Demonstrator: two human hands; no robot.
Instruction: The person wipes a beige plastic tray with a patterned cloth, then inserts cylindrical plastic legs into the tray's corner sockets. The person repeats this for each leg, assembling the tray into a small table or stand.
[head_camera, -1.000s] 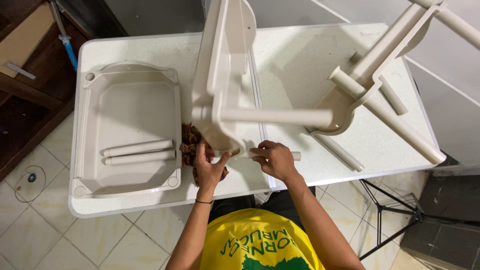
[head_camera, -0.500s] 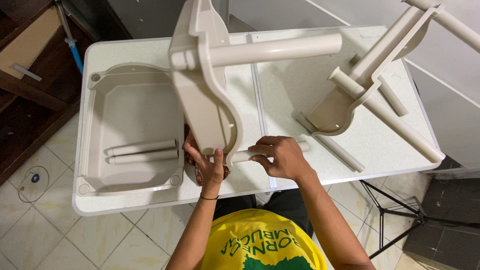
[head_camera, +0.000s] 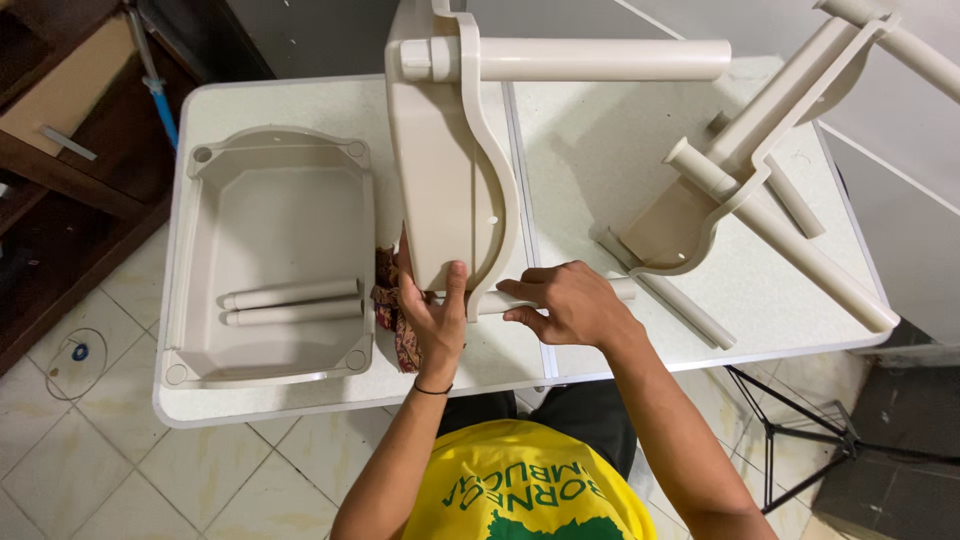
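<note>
A cream plastic side panel (head_camera: 445, 180) with a curved edge stands over the white table (head_camera: 590, 150), a round tube (head_camera: 600, 60) sticking out to the right from its top. My left hand (head_camera: 432, 315) grips the panel's lower end, thumb up along its face. My right hand (head_camera: 560, 302) rests on a second cream tube (head_camera: 625, 290) that lies flat on the table and meets the panel's bottom. A patterned brown cloth (head_camera: 388, 300) lies under my left hand.
A cream tray-shaped seat part (head_camera: 275, 170) with two loose tubes (head_camera: 290, 303) inside lies at the left. Another panel with tubes attached (head_camera: 740, 190) lies at the right. A dark shelf stands left of the table, a black stand below its right edge.
The panel has tipped from tilted to more upright and swung so its top tube points right. My left hand slid up onto its lower face; my right hand stays on the lower tube.
</note>
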